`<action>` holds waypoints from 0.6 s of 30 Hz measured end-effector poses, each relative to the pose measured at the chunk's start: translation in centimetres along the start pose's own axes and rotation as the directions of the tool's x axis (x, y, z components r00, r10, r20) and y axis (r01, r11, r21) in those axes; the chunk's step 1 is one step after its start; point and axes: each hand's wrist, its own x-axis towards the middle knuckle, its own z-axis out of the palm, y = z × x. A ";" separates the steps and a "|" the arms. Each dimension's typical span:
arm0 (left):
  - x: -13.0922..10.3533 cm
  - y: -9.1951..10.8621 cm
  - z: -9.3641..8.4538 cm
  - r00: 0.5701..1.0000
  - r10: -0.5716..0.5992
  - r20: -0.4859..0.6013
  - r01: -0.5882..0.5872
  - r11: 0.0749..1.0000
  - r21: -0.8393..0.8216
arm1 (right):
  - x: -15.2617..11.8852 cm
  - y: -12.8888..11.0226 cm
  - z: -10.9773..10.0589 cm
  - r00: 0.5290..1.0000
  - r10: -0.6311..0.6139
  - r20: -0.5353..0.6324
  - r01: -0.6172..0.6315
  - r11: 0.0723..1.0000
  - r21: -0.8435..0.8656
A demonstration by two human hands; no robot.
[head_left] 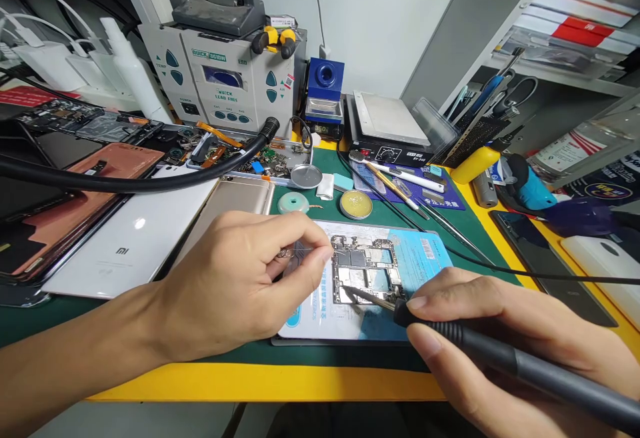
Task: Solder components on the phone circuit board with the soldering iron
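My right hand [505, 338] grips a black soldering iron [500, 356] like a pen. Its pointed tip reaches over the lower left part of a phone circuit board [352, 258], touching or just above it; which, I cannot tell. The board lies flat on a blue and white printed pad [420, 255]. My left hand [260, 271] is closed, thumb and forefinger pinched together at the board's left edge. Something small and coppery shows behind those fingers, mostly hidden. Just beyond the pad are an open tin of yellowish paste [356, 204] and a turquoise spool [293, 203].
Phones and a white back cover [135, 231] lie at the left. A thick black hose [150, 183] crosses above them from the hot air station [225, 78]. Tweezers [463, 235] and brushes lie right of the tin. A black cord [540, 276] runs behind my right hand.
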 end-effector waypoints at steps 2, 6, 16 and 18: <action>0.0 0.0 0.0 1.000 0.001 0.007 -0.001 1.000 -0.004 | 0.0 0.1 0.2 1.000 -0.004 -0.011 0.004 1.000 0.028; 0.0 -0.1 -0.1 1.000 0.000 -0.001 0.000 1.000 -0.007 | 0.1 0.1 0.3 1.000 -0.007 -0.005 0.007 0.999 0.054; -0.2 -0.1 -0.1 1.000 0.008 0.001 -0.008 1.000 -0.007 | -0.1 0.8 -0.4 0.999 -0.033 0.018 0.033 0.999 -0.001; -0.1 -0.1 0.0 1.000 0.013 0.003 -0.013 1.000 -0.007 | -0.1 0.8 -0.3 0.999 -0.034 0.002 0.034 0.999 -0.012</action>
